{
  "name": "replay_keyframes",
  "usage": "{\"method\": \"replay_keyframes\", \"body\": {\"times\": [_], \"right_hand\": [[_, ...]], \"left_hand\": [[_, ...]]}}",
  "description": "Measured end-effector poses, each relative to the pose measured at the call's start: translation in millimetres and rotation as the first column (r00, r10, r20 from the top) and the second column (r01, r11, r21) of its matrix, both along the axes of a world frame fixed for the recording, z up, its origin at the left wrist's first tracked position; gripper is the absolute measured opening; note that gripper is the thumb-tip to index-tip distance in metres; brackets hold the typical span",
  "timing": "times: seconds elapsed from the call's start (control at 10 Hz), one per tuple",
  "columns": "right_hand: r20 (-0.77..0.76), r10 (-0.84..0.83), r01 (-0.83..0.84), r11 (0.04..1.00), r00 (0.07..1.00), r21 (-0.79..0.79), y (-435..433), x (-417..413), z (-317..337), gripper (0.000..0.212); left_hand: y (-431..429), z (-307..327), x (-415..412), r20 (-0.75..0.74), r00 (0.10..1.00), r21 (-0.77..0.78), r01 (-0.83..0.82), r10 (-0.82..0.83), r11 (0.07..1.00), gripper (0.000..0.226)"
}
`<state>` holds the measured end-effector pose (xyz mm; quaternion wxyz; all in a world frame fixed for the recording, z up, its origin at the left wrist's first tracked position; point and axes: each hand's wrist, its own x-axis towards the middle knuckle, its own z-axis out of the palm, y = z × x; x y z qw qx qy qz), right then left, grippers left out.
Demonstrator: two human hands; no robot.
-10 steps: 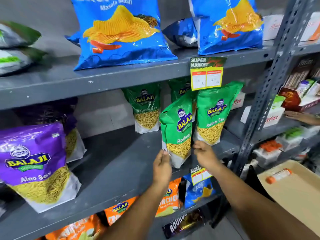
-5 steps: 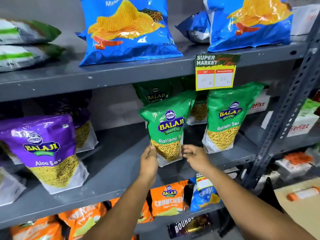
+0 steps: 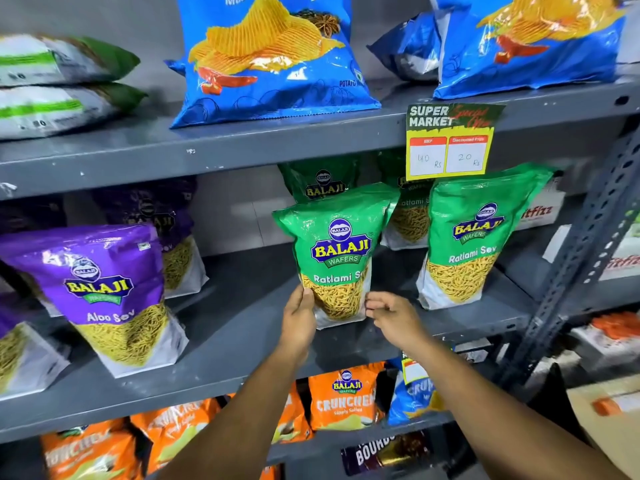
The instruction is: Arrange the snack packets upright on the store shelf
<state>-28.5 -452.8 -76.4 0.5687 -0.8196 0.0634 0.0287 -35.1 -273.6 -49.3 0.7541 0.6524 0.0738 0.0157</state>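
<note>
Pinching the green packet [image 3: 337, 258], the left hand [image 3: 298, 320] is holding it upright. The right hand [image 3: 394, 317] is hovering, the packet's edge just beside its loosely curled fingers.

Left grip [image 3: 298, 320], right grip [image 3: 393, 318], forearms [image 3: 252, 410], all bare

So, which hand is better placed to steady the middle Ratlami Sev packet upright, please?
Probably left: the left hand holds the lower edge of the Ratlami Sev packet; the right hand hovers curled beside it.

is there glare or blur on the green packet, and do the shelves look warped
Head view: glare streaks the top of the green packet, label sharp; same view, the right hand looks slightly soft; the shelf upright leans from wide-angle distortion.
</note>
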Motion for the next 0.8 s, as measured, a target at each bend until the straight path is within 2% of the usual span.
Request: {"method": "replay_keyframes", "body": {"times": [0.3, 0.6, 0.8], "right_hand": [[-0.002, 0.045, -0.045, 0.999, 0.999, -0.019, -2, -4, 3, 0.040], [0.026, 0.048, -0.047, 0.999, 0.999, -0.026, -1, -5, 0, 0.039], [0.117, -0.026, 0.034, 0.997, 0.993, -0.067, 3, -15, 11, 0.039]], "left_hand": [[3, -1, -2, -0.026, 1.000, 0.076, 0.017, -0.015, 0.997, 0.035], [5, 24, -12, 0.051, 0.998, 0.128, 0.015, -0.022, 0.992, 0.026], [18, 31, -29, 0.018, 1.000, 0.333, -0.023, 0.018, 0.943, 0.051]]}}
